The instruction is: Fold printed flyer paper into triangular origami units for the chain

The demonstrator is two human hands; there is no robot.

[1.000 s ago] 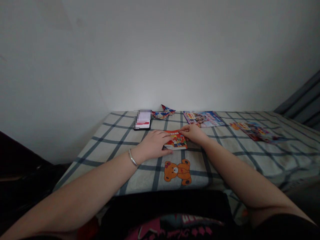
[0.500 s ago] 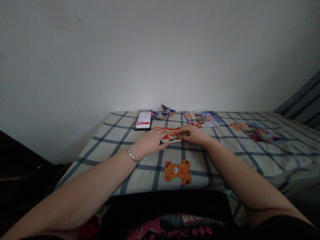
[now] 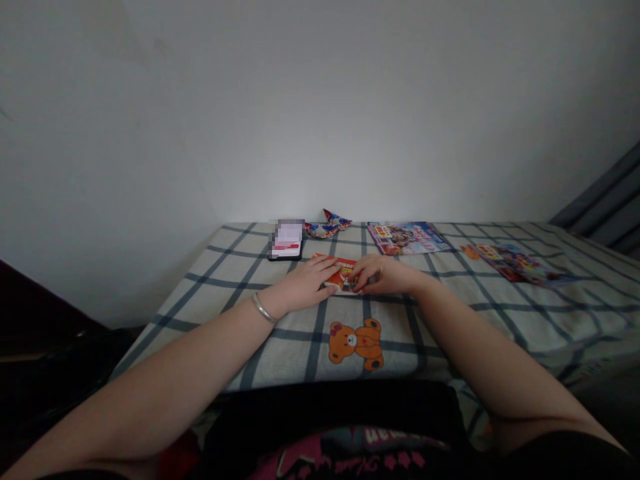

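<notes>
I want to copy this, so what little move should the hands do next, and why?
Maybe the right hand could gently press along the right end of the red paper. Its fingers are at that end, and the left hand lies over the other end, so the paper probably won't slide.

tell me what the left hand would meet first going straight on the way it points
Most likely the right hand, just across the red booklet that the left hand touches; depth is hard to judge.
</notes>
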